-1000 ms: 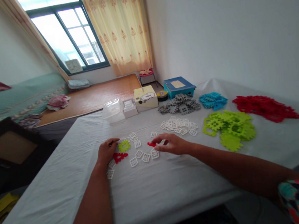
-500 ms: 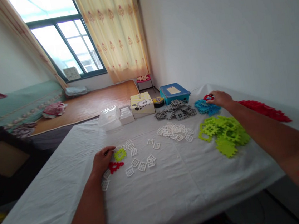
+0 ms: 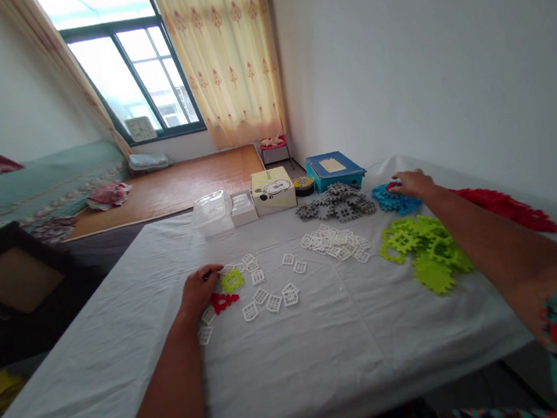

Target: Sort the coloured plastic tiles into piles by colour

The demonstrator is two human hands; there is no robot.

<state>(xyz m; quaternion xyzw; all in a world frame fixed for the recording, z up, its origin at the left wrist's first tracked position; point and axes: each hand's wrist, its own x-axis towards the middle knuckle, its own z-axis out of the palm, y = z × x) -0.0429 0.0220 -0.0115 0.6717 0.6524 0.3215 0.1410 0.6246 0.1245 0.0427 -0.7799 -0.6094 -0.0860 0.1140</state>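
Observation:
My right hand (image 3: 415, 183) reaches over a pile of blue interlocking plastic pieces (image 3: 397, 201), its fingers closed on a red interlocking piece (image 3: 394, 185) that is mostly hidden. My left hand (image 3: 202, 290) rests on the cloth with its fingers curled. Its fingertips come against a lime-green square piece (image 3: 232, 281), but what they hold, if anything, is hidden. Just below that lies a red triangular piece (image 3: 225, 301) beside the hand. Several white window-shaped pieces (image 3: 258, 276) are scattered around and to the right of the left hand.
Heaps of grey (image 3: 338, 203), white (image 3: 330, 240), lime-green (image 3: 421, 246) and red pieces (image 3: 504, 208) lie on the cloth-covered table (image 3: 296, 361). Along the back stand a clear plastic tub (image 3: 211, 210), a white box (image 3: 243, 209), a yellow-white box (image 3: 273, 189), a round tin (image 3: 303, 185) and a blue box (image 3: 335, 170).
The view has shifted slightly. The red piece in my right hand, earlier seen flat with blue and white showing through it, is now mostly covered by the fingers. My left hand stays in place.

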